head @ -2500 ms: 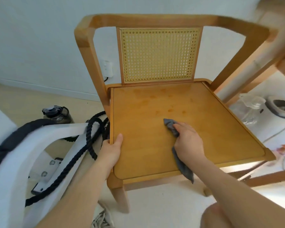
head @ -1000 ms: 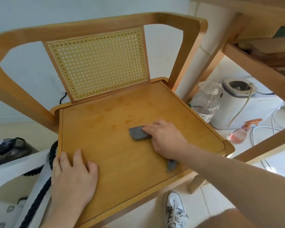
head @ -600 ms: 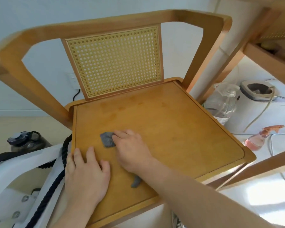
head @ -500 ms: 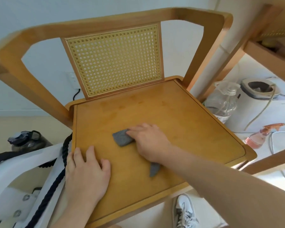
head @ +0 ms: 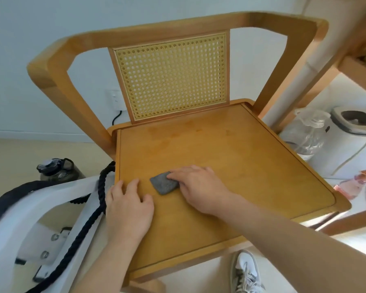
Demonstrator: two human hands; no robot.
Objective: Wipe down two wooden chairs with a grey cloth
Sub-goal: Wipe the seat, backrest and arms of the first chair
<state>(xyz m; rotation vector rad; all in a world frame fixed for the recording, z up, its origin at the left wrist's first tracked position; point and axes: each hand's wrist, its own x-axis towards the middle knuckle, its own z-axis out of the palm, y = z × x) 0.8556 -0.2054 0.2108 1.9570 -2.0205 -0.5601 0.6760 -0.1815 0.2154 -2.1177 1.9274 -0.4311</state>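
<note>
Fingers (head: 123, 187) of left hand (head: 129, 208) lie straight and flat on the seat's (head: 251, 176) near-left corner, holding nothing, bracing the chair (head: 57, 66). Just right of them the cloth (head: 164, 183) sits on the seat, folded small, right hand (head: 201, 187) pressing it down with fingers laid flat over its edge. I judge the seat wipe about midway: faint marks show near the back panel (head: 171, 77). Arms, top rail and a second chair, which I can't make out, are left.
</note>
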